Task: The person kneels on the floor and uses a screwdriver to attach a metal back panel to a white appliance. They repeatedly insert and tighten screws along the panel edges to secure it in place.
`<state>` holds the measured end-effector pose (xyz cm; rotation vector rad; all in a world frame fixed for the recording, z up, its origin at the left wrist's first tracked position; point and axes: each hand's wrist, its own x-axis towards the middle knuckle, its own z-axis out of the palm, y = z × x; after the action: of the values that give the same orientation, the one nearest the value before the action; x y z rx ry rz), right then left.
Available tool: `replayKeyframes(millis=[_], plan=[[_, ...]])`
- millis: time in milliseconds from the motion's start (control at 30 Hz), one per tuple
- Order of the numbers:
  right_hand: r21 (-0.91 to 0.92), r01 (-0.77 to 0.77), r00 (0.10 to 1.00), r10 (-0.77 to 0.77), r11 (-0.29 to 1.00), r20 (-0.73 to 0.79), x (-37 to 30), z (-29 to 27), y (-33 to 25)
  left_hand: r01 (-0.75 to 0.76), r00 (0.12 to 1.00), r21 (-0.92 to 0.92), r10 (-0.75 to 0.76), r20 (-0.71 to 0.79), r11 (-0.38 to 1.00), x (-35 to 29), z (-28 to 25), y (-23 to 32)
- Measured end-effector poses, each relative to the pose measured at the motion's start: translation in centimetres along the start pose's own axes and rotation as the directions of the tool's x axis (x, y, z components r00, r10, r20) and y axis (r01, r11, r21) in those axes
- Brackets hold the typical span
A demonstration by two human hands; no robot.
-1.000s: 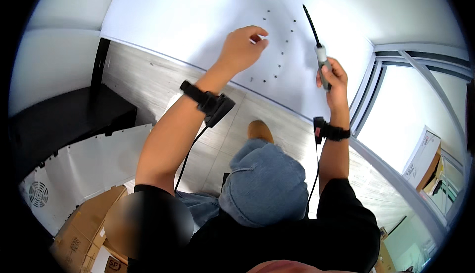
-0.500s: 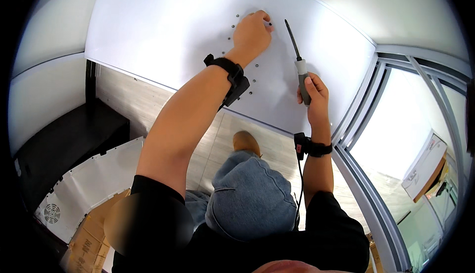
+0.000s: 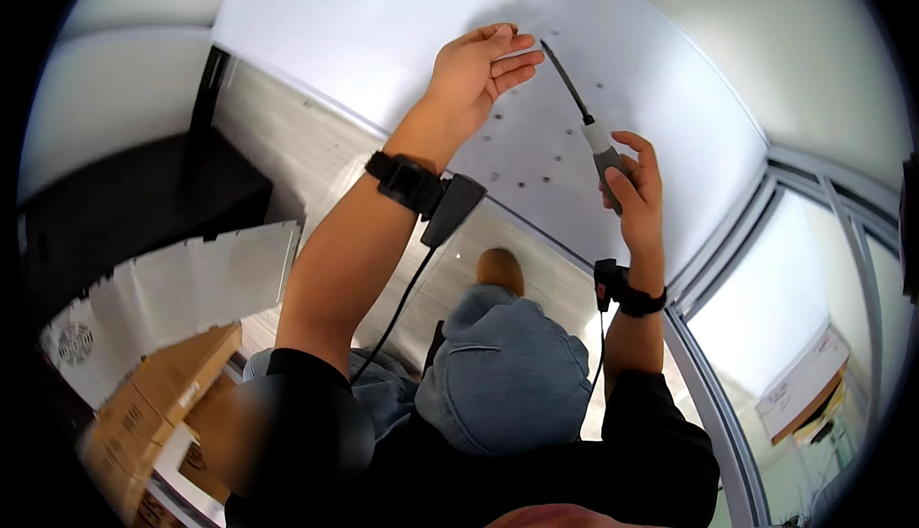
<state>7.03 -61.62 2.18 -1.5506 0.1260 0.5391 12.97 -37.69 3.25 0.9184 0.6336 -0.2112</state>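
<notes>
My right hand (image 3: 636, 183) is wrapped round the grey handle of a screwdriver (image 3: 605, 159), whose dark shaft points up and to the left. The shaft's tip ends just beside the fingers of my left hand (image 3: 474, 73). On that hand the thumb and forefinger are pinched together, while the other fingers stretch out to the right; whatever lies in the pinch is too small to make out. Both hands are above a white tabletop (image 3: 325, 21). Several small screws (image 3: 558, 157) stand apart on it in loose rows, below and around the screwdriver's shaft.
Black straps with small boxes (image 3: 453, 210) and cables are on both wrists. At the left are a black bench (image 3: 144, 193), a white perforated panel (image 3: 191, 274) and a cardboard box (image 3: 158, 394). A metal-framed glass partition (image 3: 728, 241) flanks the table at the right.
The view has shifted, so the table appears turned. My left hand has rolled over, its outer fingers now extended, and come closer to the screwdriver's tip. The right hand keeps its hold.
</notes>
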Motion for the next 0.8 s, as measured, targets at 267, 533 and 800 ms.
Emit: replayKeyframes(millis=[267, 533, 800], plan=[[-0.163, 0.131, 0.911, -0.054, 0.978, 0.409, 2.1, 10.0, -2.6, -0.137, 0.979, -0.242, 0.093, -0.182, 0.961, -8.7, -12.6, 4.2], [-0.230, 0.274, 0.728, -0.045, 0.934, 0.684, 1.9, 20.9, -3.0, -0.357, 0.890, -0.316, 0.217, -0.402, 0.879, -17.2, -22.5, 5.5], [-0.254, 0.528, 0.553, -0.100, 0.810, 0.827, 0.6, 28.1, -4.6, -0.473, 0.797, -0.248, 0.291, -0.529, 0.845, -23.2, -27.6, 5.3]])
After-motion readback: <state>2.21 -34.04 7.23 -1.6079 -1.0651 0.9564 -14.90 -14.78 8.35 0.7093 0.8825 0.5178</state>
